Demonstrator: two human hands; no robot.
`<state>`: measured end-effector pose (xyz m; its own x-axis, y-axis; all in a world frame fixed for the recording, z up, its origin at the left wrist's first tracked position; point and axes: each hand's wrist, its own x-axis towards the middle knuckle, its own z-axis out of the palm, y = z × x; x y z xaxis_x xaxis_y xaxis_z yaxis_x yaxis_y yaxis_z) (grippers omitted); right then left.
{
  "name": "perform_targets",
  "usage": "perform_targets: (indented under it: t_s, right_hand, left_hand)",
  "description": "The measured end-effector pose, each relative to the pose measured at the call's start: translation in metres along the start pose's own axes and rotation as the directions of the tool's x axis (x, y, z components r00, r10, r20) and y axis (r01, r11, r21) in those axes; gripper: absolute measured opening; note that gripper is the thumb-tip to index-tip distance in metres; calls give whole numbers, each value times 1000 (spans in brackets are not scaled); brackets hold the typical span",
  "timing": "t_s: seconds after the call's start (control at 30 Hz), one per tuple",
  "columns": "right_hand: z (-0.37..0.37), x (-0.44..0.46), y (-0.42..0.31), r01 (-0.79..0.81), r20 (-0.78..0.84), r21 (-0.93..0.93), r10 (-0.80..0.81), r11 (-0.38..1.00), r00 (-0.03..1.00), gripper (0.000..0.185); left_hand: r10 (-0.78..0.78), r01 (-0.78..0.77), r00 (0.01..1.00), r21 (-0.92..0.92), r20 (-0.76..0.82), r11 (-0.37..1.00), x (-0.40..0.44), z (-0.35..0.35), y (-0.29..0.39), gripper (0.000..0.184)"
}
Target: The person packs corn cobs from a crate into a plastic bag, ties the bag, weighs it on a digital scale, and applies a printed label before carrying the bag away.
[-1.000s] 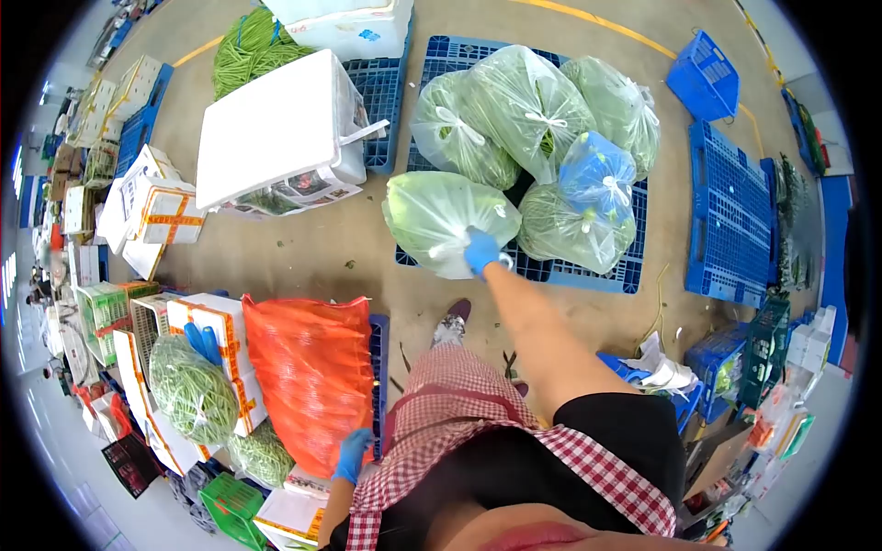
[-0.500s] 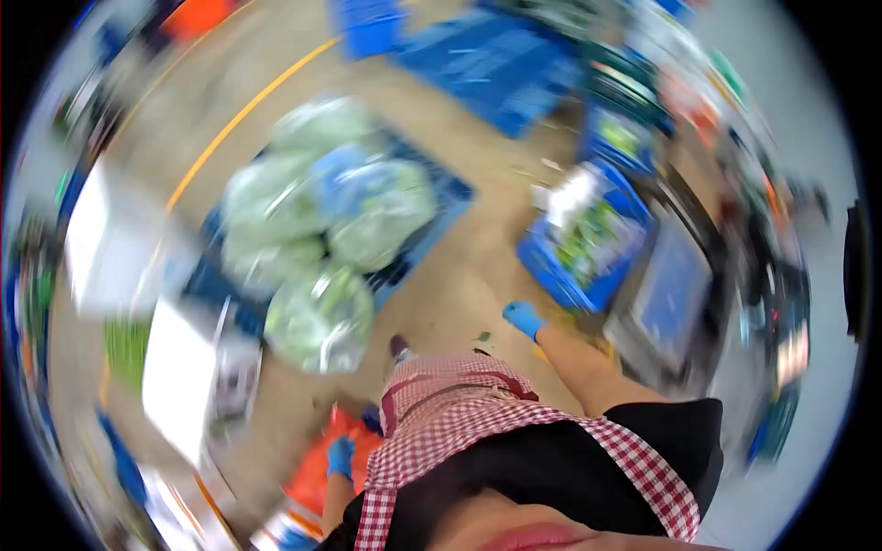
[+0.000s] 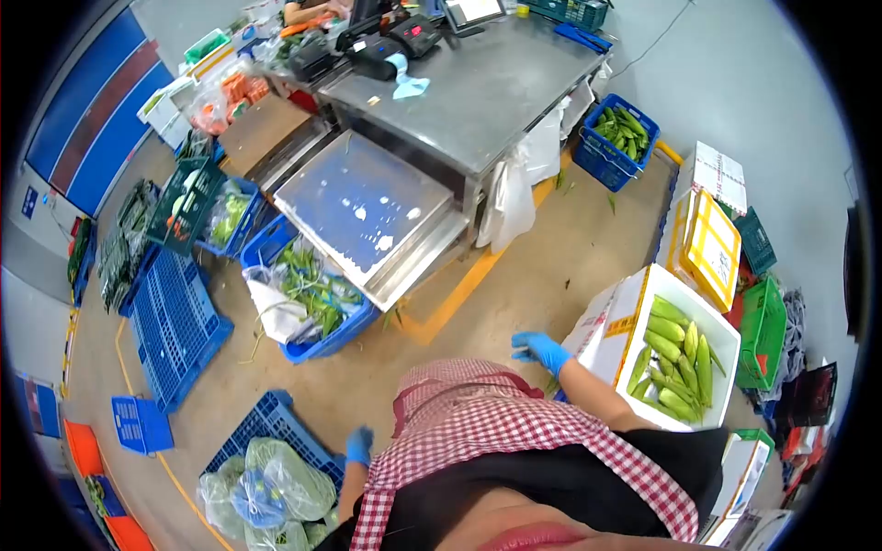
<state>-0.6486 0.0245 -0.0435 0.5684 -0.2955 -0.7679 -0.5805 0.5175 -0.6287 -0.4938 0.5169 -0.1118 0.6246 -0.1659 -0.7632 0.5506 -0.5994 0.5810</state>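
Observation:
My right hand (image 3: 540, 350), in a blue glove, hangs over the floor with its fingers stretched out and nothing in them. It is nearest to a white foam box (image 3: 602, 321) of corn cobs in green husks (image 3: 678, 358), with a gap between hand and box. My left hand (image 3: 359, 445), also gloved in blue, hangs low on the other side of my checked apron (image 3: 459, 413). Its fingers look loose and hold nothing that I can see. Close by it are a blue pallet (image 3: 266, 418) and clear bags of green vegetables (image 3: 292, 477).
A steel table (image 3: 487, 92) with machines stands ahead, a flat scale-like platform (image 3: 363, 207) before it. A blue crate (image 3: 335, 342) holds leafy scraps; another blue crate (image 3: 611, 170) holds green produce. Stacked boxes (image 3: 712, 243) line the right wall; a blue pallet (image 3: 179, 326) leans left.
My view has swung to the right: the bagged vegetables have shifted to the lower left, and the steel table and corn box have come into sight. Both hands still hang at my sides.

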Motion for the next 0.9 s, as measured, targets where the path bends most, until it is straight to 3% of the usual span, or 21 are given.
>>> perform_targets:
  t_s: [0.17, 0.27, 0.33, 0.43, 0.53, 0.6, 0.67, 0.73, 0.77, 0.83, 0.87, 0.9]
  right_hand:
    - [-39, 42, -55, 75, 23, 80, -77, 994, 997, 25]
    - [-71, 78, -97, 115, 23, 88, -117, 990, 993, 24]
    - [-98, 66, -161, 120, 20, 159, -125, 980, 992, 28]
    - [-136, 49, -247, 196, 84, 322, -235, 926, 968, 40]
    - [-166, 48, -320, 275, 159, 504, -401, 818, 902, 60]
    - [-168, 50, -368, 330, 180, 582, -514, 743, 839, 65]
    - [-173, 68, -397, 377, 128, 665, -596, 645, 793, 68]
    - [-193, 92, -423, 387, 9, 765, -608, 516, 794, 68]
    - [-210, 103, -438, 375, -34, 797, -585, 473, 811, 68]
    - [-253, 122, -461, 263, 76, 848, -597, 460, 799, 67]
    - [-275, 130, -473, 217, 120, 857, -592, 467, 797, 67]
    - [-297, 137, -485, 170, 165, 864, -585, 474, 794, 66]
  left_hand:
    - [120, -81, 978, -219, 172, 972, 114, 60, 216, 26]
    - [247, -161, 910, -266, 333, 951, 156, 109, 321, 29]
    - [319, -222, 805, -245, 501, 944, 172, 151, 397, 34]
    - [362, -353, 504, -195, 784, 915, 130, 241, 528, 42]
    - [273, -379, 361, -127, 892, 917, 106, 345, 613, 47]
    - [235, -223, 296, -173, 926, 959, 93, 416, 665, 44]
    - [202, 60, 271, -226, 941, 972, 80, 483, 704, 41]
    - [168, 283, 318, -263, 933, 922, 74, 537, 737, 39]
    - [147, 345, 360, -277, 921, 897, 73, 558, 750, 38]
    - [133, 395, 390, -296, 911, 869, 77, 590, 764, 37]
    - [112, 379, 487, -325, 866, 866, 80, 616, 766, 36]
    - [131, 342, 464, -314, 876, 886, 88, 637, 775, 35]
